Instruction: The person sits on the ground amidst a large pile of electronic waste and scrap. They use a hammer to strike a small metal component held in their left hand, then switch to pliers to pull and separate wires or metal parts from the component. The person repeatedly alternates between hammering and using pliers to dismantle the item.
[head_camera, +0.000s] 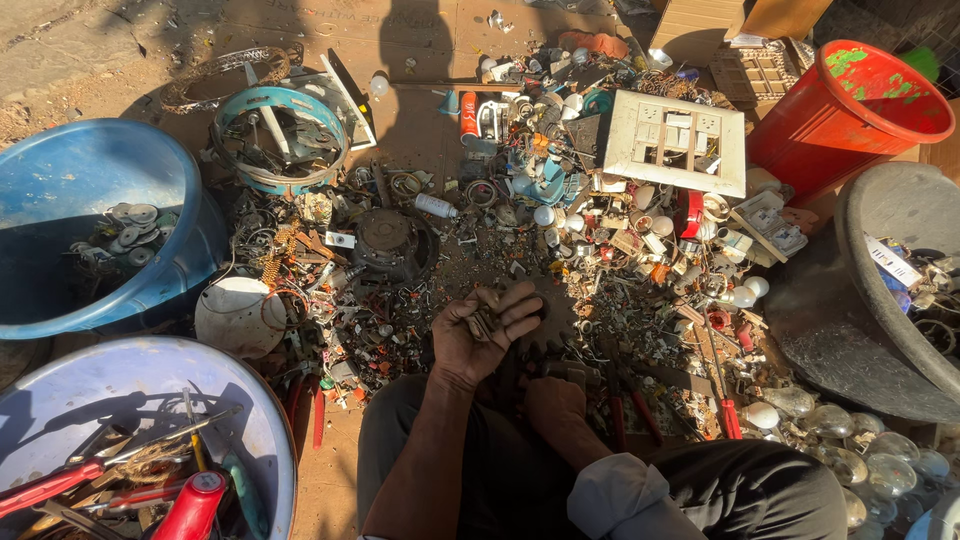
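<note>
Nearest me, the pale basin of loose tools, red handles up, sits by my left knee; beyond it the blue tub holds metal discs, sorted apart. Red bucket far right. My left hand is raised, palm up, fingers curled around a few small metal bits. My right hand rests low in shadow; I cannot tell its grip.

A red bucket stands at the upper right, just beside a white switch plate. A blue tub holding metal discs sits at left, and clear bulbs cluster at lower right on the ground.
</note>
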